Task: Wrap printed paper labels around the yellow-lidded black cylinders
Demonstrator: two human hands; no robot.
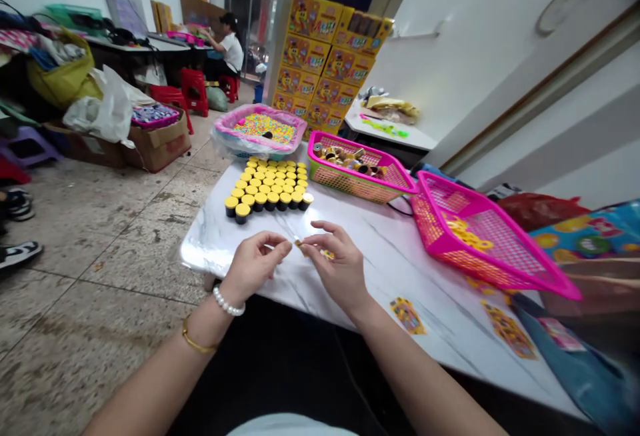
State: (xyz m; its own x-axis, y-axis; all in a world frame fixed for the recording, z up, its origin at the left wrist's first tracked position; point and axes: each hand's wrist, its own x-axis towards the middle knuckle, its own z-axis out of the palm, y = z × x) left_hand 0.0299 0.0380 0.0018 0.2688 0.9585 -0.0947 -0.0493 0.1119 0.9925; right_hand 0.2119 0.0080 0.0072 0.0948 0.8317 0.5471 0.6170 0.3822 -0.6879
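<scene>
Both fingertips meeting over white marble table [350,223]: left hand [253,266] pinched shut, right hand [337,266] pinching small yellow sticker piece [299,244]; best kept low, gripped by its edge, clear of yellow-capped black pots [270,186] and pink mesh basket [480,236].

Capped pots [270,186] on table [370,249] (baskets [360,173] to their right)

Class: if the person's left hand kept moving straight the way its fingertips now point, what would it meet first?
The left hand points right, so it would probably first meet the small yellowish piece pinched between the hands, then the right hand.
</scene>
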